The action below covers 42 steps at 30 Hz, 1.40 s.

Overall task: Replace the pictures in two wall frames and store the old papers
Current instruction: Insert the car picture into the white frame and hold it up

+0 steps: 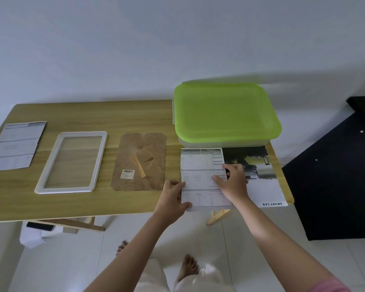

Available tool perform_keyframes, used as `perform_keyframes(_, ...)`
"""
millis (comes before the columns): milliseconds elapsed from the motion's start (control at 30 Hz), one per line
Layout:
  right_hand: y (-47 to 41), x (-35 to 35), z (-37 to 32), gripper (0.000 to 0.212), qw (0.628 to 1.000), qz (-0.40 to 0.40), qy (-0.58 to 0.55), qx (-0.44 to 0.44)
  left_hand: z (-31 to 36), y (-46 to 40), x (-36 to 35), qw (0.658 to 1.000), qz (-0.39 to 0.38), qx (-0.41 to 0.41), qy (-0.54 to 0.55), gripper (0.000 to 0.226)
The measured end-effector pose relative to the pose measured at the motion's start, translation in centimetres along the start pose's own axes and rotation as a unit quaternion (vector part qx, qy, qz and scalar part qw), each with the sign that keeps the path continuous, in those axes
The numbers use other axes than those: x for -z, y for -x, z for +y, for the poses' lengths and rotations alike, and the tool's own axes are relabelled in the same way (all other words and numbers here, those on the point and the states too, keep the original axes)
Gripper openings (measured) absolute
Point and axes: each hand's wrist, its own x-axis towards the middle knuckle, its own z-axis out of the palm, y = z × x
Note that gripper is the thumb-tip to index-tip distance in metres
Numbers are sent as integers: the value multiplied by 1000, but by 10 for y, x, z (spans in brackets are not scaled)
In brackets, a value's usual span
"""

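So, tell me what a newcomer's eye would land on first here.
The bright green lid of the box at the table's far right stands out most. Just in front of it, the left hand and right hand hold a printed sheet at the near edge. To the left lie a white frame and a brown backing board.

Lidded box [226,114] (green) blocks far right of table [93,114].
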Motion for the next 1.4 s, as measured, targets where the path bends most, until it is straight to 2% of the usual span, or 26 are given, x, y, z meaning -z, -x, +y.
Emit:
perform_keyframes(567,0,-5,1,52,1000,16,3,-14,-4,-6,-3,996,10,-30,-77,67)
perform_keyframes(767,0,0,-6,50,999,1,25,-21,-2,-3,3,999,-8,-34,-16,66)
perform_keyframes(867,5,-1,-20,47,998,23,56,-6,-5,6,19,999,16,-27,20,62)
perform_keyframes(1033,18,-32,-70,42,994,67,41,70,-40,23,73,994,91,-30,59,52)
perform_keyframes(1400,28,-214,-263,36,987,-25,-47,152,-183,37,284,964,241,85,79,43)
